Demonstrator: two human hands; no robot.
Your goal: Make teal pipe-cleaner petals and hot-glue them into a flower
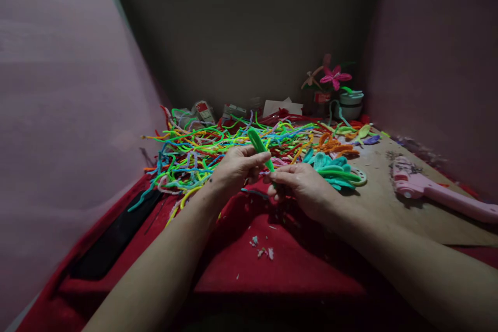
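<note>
A green pipe-cleaner leaf (257, 143) stands tilted between my two hands, its rounded tip pointing up and to the left. My left hand (241, 162) is closed around its middle, thumb and fingers pinching it. Lower down, my right hand (298, 182) pinches the leaf's bottom end; the exact grip is partly hidden by the fingers. Just beyond my right hand lies a bunch of teal pipe-cleaner petals (330, 163) with a green leaf piece (339, 174) across it. Behind my left hand spreads a tangled heap of coloured pipe cleaners (190, 153).
A pink hair clipper-like tool (439, 189) lies on a brown board (381, 202) at right. Orange petals (336, 145) sit behind the teal ones. A pink flower (335, 78) and pale pot (350, 106) stand at the back. A black flat object (112, 238) rests on the red cloth (303, 270).
</note>
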